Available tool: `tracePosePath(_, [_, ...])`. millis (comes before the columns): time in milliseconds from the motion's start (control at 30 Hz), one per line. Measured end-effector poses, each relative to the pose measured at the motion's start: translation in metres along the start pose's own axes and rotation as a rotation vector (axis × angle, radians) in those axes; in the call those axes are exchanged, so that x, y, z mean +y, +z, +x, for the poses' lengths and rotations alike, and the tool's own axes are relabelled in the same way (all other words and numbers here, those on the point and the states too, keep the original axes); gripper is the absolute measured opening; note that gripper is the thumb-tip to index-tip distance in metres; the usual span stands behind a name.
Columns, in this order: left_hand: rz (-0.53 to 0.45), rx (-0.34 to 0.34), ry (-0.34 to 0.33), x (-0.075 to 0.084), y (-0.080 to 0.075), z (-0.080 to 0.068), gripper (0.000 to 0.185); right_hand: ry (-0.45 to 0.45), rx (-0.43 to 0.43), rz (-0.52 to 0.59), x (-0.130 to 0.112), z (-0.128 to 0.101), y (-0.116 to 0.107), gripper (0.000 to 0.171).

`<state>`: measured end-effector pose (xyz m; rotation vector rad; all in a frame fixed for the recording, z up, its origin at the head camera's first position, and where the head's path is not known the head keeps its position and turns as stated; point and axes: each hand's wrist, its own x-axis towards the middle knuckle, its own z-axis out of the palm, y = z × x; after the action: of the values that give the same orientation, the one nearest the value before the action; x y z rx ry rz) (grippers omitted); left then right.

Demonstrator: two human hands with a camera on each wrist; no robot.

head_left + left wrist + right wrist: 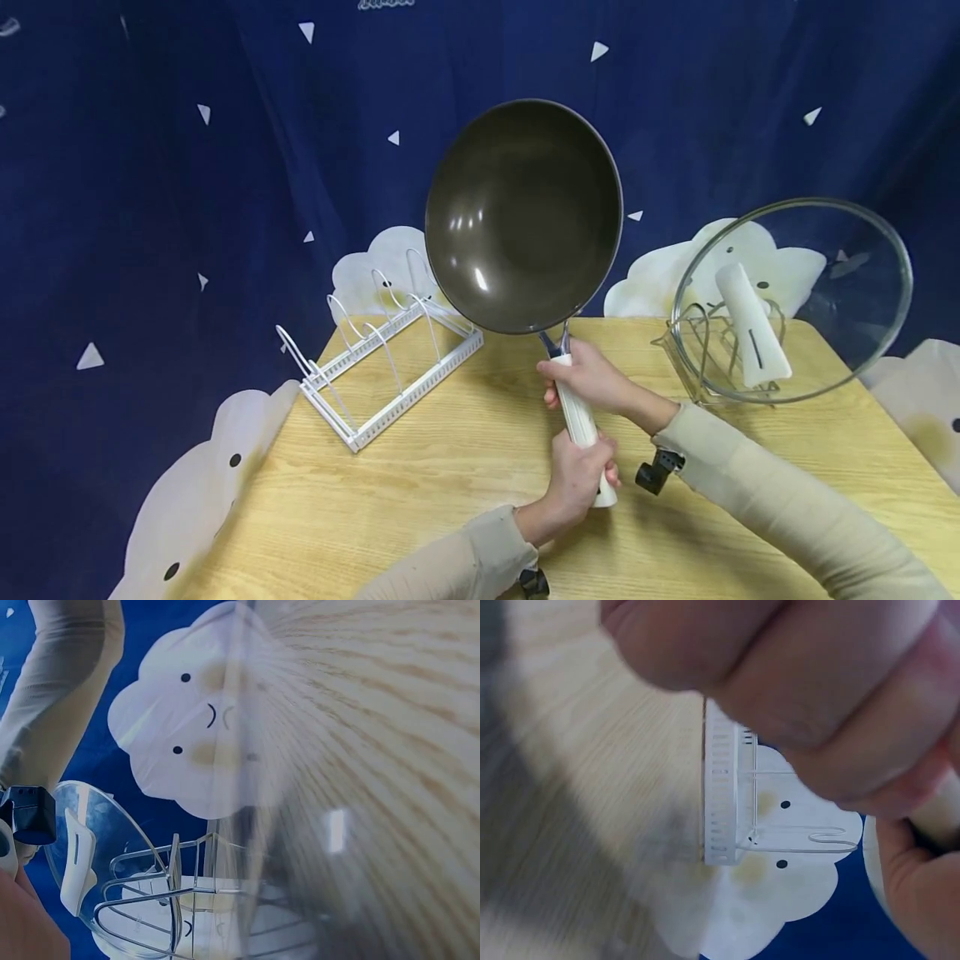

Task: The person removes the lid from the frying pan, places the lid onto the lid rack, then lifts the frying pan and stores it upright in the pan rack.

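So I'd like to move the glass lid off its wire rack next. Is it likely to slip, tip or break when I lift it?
The glass lid is clear glass, so probably fragile and smooth to the fingers; its white handle looks the safer grip. It stands on edge in the wire rack, so a sideways nudge could tip or roll it.

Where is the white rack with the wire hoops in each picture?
Head: the white rack stands on the table's left side, left of the pan.
Left wrist: not in it; the rack there holds the glass lid.
Right wrist: centre, below the fingers.
Shared landmark: the wooden table.
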<state>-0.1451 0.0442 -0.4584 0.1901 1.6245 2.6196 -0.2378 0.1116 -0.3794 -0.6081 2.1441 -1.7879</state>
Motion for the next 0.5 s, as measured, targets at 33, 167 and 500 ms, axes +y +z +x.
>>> tracePosePath(33, [-0.007,-0.006,0.003,0.0004,-0.0007,0.0000,0.016,0.013,-0.022,0.039,0.0004,0.0010,0.0000,0.020])
tracePosePath(167, [-0.027,-0.034,0.005,0.0022,-0.0031,0.0004,0.016,0.051,-0.078,0.144,0.0008,0.0040,-0.0019,0.021])
tracePosePath(500, [-0.075,-0.098,-0.029,0.0065,-0.0081,0.0054,0.015,0.029,0.031,-0.043,-0.0040,0.0081,0.0048,0.021])
